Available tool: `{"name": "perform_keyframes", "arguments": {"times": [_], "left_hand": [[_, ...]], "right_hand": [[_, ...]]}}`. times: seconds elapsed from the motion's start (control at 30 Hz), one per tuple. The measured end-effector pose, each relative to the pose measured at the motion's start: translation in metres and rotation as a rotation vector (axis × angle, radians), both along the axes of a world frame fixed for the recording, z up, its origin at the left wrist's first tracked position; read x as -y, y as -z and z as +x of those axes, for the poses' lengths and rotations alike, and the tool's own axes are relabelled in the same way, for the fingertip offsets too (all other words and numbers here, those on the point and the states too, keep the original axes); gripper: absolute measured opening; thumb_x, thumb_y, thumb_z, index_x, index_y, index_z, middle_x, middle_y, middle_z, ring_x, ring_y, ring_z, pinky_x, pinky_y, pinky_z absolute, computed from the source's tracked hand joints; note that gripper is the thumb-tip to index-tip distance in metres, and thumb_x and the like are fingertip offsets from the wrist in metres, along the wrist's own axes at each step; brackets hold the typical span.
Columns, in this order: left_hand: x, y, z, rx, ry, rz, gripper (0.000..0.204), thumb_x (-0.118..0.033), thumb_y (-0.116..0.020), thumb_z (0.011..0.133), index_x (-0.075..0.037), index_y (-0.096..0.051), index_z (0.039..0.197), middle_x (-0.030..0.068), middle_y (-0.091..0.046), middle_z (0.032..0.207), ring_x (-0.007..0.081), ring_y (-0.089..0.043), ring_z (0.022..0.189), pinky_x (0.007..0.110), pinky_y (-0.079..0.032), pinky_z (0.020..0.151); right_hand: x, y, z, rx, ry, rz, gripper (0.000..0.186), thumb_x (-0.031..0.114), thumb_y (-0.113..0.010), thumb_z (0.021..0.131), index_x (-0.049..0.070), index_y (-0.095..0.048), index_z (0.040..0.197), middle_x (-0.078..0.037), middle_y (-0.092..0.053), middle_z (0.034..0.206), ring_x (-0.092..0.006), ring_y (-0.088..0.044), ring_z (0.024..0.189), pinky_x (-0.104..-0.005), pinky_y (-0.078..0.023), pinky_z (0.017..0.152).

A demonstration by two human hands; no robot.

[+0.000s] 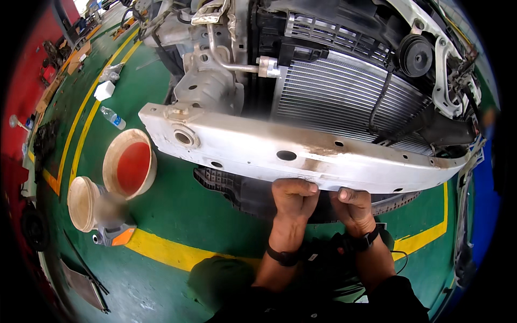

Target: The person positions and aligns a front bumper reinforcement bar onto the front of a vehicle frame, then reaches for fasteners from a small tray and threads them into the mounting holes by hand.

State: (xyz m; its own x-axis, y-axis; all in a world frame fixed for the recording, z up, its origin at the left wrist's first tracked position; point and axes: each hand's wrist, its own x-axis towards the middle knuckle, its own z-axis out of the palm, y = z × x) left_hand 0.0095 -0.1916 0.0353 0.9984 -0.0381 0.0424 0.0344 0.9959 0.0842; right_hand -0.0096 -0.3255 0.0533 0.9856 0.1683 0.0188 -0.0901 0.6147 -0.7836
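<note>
A long white bumper beam (253, 139), dirty and with several holes, runs across the front of an opened-up car. My left hand (294, 199) grips its lower edge near the middle, the thumb lying along the edge. Close beside it on the right, my right hand (353, 207) also holds that edge, its thumb bent. The other fingers of both hands are mostly hidden, curled in under the beam. Behind the beam sits a finned silver condenser (344, 94), with a metal pipe (215, 51) to its left.
A black plastic panel (242, 196) lies below the beam. On the green floor at left are a bucket with red inside (107, 156), a smaller pale bucket (81, 204), a grey-orange jug (116, 235) and a plastic bottle (112, 117). A round black horn (416, 55) hangs upper right.
</note>
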Motion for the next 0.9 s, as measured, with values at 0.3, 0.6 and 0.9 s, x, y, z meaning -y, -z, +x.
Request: {"name": "perform_keyframes", "arguments": {"times": [0.3,0.6,0.9], "left_hand": [[-0.003,0.008,0.002,0.075,-0.013,-0.019,0.067,0.010,-0.056,0.051,0.004,-0.055,0.118,0.0135,-0.065,0.107,0.0312,-0.062,0.104,0.042,-0.048,0.099],[0.012,-0.001,0.010,0.088,-0.194,0.032,0.070,0.007,-0.050,0.052,0.001,-0.055,0.121,0.0125,-0.065,0.107,0.0319,-0.063,0.100,0.042,-0.049,0.099],[-0.026,0.018,0.026,0.197,-0.196,0.281,0.071,-0.001,-0.051,0.060,0.003,-0.052,0.131,0.0205,-0.056,0.129,0.0350,-0.052,0.120,0.045,-0.036,0.111]], "right_hand": [[0.016,0.006,-0.004,-0.082,0.032,0.052,0.058,0.011,-0.079,0.071,0.002,-0.057,0.124,-0.008,-0.063,0.118,-0.0267,-0.053,0.119,-0.0409,-0.036,0.106],[0.154,-0.030,-0.027,-0.070,0.698,0.333,0.069,0.050,-0.055,0.093,0.006,-0.039,0.144,-0.016,-0.043,0.146,-0.0336,-0.039,0.136,-0.0472,-0.025,0.117],[0.241,-0.066,0.004,-0.009,1.070,0.332,0.065,0.050,-0.062,0.088,0.001,-0.051,0.130,-0.019,-0.058,0.125,-0.0364,-0.053,0.117,-0.0517,-0.038,0.106]]}}
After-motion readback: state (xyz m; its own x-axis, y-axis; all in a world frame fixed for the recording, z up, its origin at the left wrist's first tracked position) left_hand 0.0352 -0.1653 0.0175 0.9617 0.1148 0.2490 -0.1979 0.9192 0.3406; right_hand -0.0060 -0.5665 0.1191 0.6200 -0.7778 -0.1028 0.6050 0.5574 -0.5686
